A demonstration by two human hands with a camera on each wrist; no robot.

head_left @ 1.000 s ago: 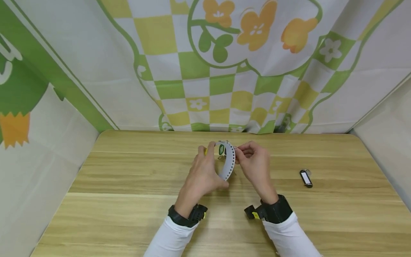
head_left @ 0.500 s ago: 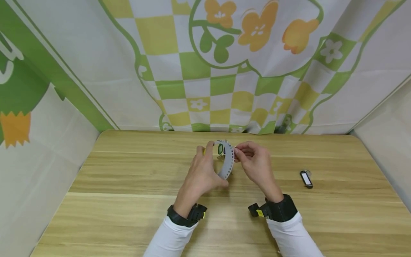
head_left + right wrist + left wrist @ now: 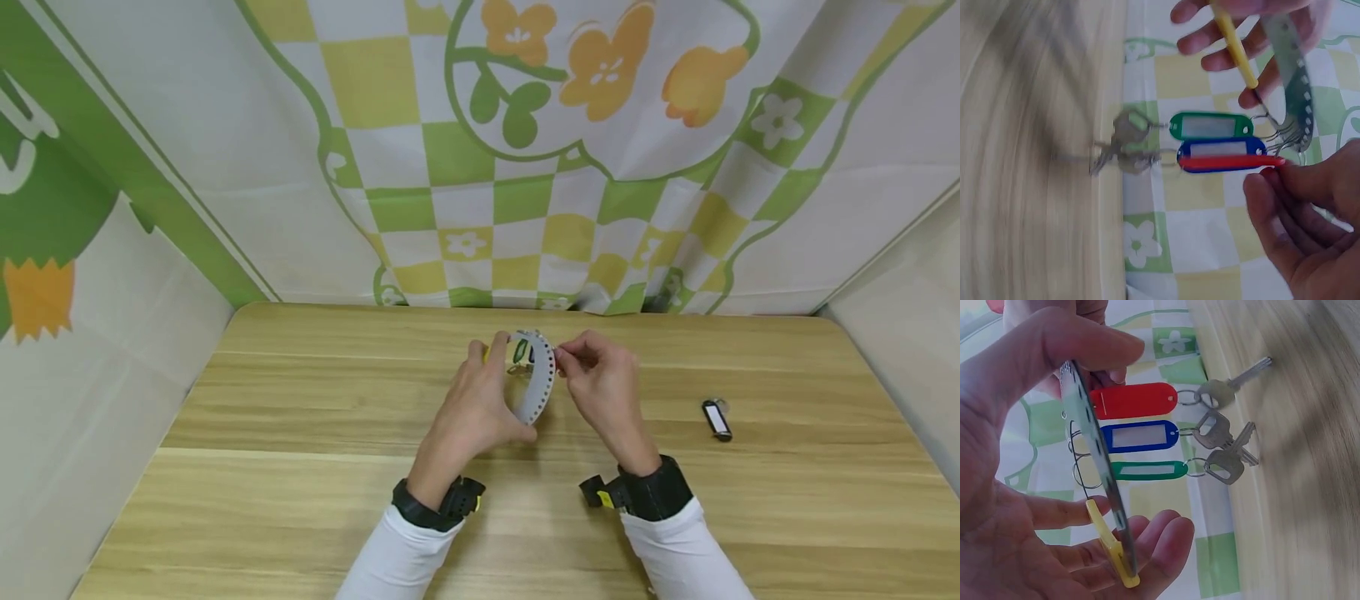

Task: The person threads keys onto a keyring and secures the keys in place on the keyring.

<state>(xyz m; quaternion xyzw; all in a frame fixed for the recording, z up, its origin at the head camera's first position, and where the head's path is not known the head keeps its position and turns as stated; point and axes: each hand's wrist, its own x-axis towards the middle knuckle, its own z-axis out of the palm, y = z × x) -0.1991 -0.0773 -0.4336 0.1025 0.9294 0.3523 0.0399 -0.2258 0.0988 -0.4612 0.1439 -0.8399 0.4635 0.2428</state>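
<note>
- Grey and curved, a perforated band (image 3: 543,383) is held above the desk (image 3: 300,500), a row of small holes along its rim.
- At its one end is a yellow piece (image 3: 1110,544), mostly hidden by the left hand in the head view.
- Left hand (image 3: 476,408): grasping the band from its left side, thumb at the near end and fingers at the far side; these cover part of it in the head view.
- Right hand (image 3: 603,379): just beside the band's right edge, pinching the end of a red tag (image 3: 1138,401) between thumb and finger.
- Below the band hang a blue tag (image 3: 1144,436) and a green tag (image 3: 1150,470), both with pale labels; metal rings (image 3: 1288,131) cluster at its edge, though which holes they pass through is unclear.
- Seen from the right wrist, the red tag is edge-on and blocks part of the blue one.
- Farther below the band, keys (image 3: 1225,466) dangle from the tags, two crossing; whether any touches the desk, I cannot tell.
- Well right of the band, a black tag (image 3: 717,420) with a white label lies on the desk.
- Beyond the band hangs a green, yellow and white checked cloth (image 3: 525,192) with orange flowers.
</note>
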